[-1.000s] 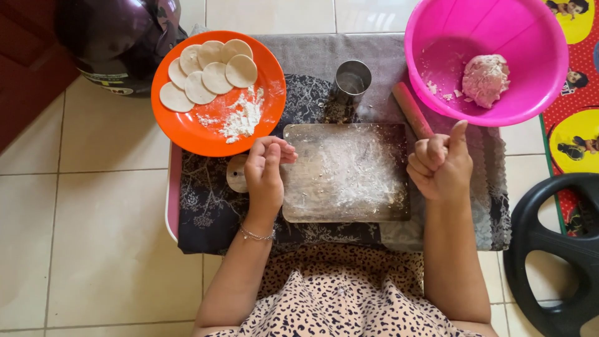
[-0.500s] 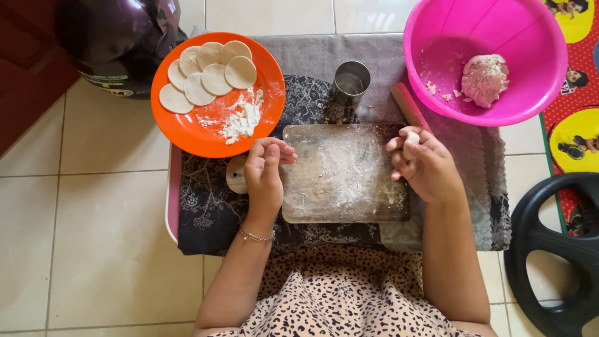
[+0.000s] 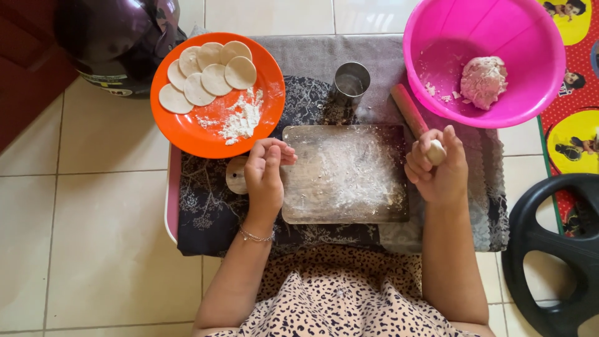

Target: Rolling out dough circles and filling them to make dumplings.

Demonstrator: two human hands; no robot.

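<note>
A floured wooden board [image 3: 346, 175] lies on a dark patterned cloth [image 3: 206, 212] in front of me. My left hand [image 3: 264, 178] rests at the board's left edge with its fingers curled together, and nothing shows in it. A small round wooden piece [image 3: 234, 175] peeks out just left of that hand. My right hand [image 3: 438, 170] is at the board's right edge, closed around the near end of a wooden rolling pin [image 3: 407, 109] that slants up toward the pink bowl.
An orange plate [image 3: 187, 131] with several cut dough rounds [image 3: 206, 78] and loose flour sits at the back left. A metal cup [image 3: 351, 81] stands behind the board. A pink bowl [image 3: 530, 37] holds a dough lump [image 3: 483, 81]. A black wheel-shaped object [image 3: 549, 249] lies at the right.
My right hand moved from over the board's right edge outward to the right and closed on the rolling pin's end. My left hand stayed put.
</note>
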